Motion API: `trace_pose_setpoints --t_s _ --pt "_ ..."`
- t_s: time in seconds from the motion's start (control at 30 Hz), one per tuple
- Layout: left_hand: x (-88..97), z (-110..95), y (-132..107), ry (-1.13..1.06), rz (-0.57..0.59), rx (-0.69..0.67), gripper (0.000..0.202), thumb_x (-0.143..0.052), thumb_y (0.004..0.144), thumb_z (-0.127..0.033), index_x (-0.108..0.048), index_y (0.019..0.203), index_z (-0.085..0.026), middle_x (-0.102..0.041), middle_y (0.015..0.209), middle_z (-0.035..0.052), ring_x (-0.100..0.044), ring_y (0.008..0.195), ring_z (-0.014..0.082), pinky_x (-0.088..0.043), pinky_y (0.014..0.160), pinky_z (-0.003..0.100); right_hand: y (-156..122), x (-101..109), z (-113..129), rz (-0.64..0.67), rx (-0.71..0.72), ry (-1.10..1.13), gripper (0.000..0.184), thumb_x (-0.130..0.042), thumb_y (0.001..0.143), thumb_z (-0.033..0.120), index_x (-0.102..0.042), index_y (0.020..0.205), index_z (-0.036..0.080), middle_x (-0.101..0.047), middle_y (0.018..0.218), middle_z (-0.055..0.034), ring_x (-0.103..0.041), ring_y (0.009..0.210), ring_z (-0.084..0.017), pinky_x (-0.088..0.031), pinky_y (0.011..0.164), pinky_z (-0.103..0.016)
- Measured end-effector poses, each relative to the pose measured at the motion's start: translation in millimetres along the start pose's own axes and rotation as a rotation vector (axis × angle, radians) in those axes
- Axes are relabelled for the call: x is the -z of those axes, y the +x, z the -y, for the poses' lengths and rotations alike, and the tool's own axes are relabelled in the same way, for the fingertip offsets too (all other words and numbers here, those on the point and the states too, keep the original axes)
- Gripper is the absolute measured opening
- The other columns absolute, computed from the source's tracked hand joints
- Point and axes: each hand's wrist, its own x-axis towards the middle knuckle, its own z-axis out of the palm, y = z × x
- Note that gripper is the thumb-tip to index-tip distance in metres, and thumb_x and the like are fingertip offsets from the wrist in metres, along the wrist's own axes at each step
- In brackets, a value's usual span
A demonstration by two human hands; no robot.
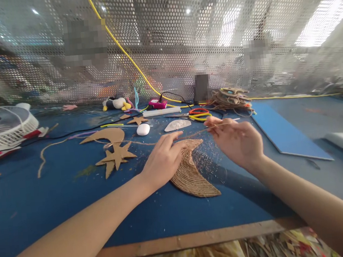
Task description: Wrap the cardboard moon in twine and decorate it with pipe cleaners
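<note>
A crescent shape wound with jute twine (189, 174) lies on the blue table top (46, 201). My left hand (163, 159) rests on its upper left edge, fingers pressed together on the twine end (192, 134). My right hand (237, 139) hovers just right of the crescent's tip, pinching the same strand of twine, which runs taut between both hands. Loose twine fibres lie scattered around the crescent.
Cardboard moon (108, 135) and star cut-outs (117, 156) lie left of my hands. Behind are a white pebble (143, 129), scissors (198, 114), a twine bundle (231, 99), a glue stick (161, 112) and a blue sheet (281, 131). A white fan (2, 126) stands far left.
</note>
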Motion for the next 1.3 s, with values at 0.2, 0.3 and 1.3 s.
trace_pose_setpoints --t_s 0.2,0.3,1.3 --pt "-4.2 7 -2 0.171 0.032 0.218 0.026 -0.052 0.092 -0.019 -0.064 0.115 -0.014 -0.042 0.148 0.0175 -0.04 0.131 0.038 -0.038 0.11 0.06 11 20 23 -0.017 0.142 -0.212 0.029 -0.047 0.092 0.039 -0.051 0.065 0.027 -0.044 0.059 0.002 -0.046 0.057 -0.016 -0.05 0.074 -0.039" --pt "-6.7 11 -3 0.15 0.037 0.264 0.03 -0.052 0.092 -0.023 -0.061 0.12 -0.016 -0.043 0.148 0.0156 -0.04 0.13 0.0385 -0.039 0.109 0.061 13 23 21 -0.08 0.19 -0.383 0.035 -0.043 0.096 0.047 -0.054 0.07 0.026 -0.043 0.06 0.0014 -0.039 0.05 -0.014 -0.044 0.056 -0.035" --pt "-17.6 53 6 -0.093 0.185 0.251 0.011 -0.059 0.092 -0.027 -0.07 0.091 -0.025 -0.075 0.098 0.0009 -0.063 0.099 0.0228 -0.046 0.091 0.043 18 28 12 -0.129 0.245 -0.433 0.019 -0.054 0.093 0.048 -0.055 0.096 0.03 -0.055 0.081 -0.0006 -0.052 0.068 -0.015 -0.053 0.07 -0.035"
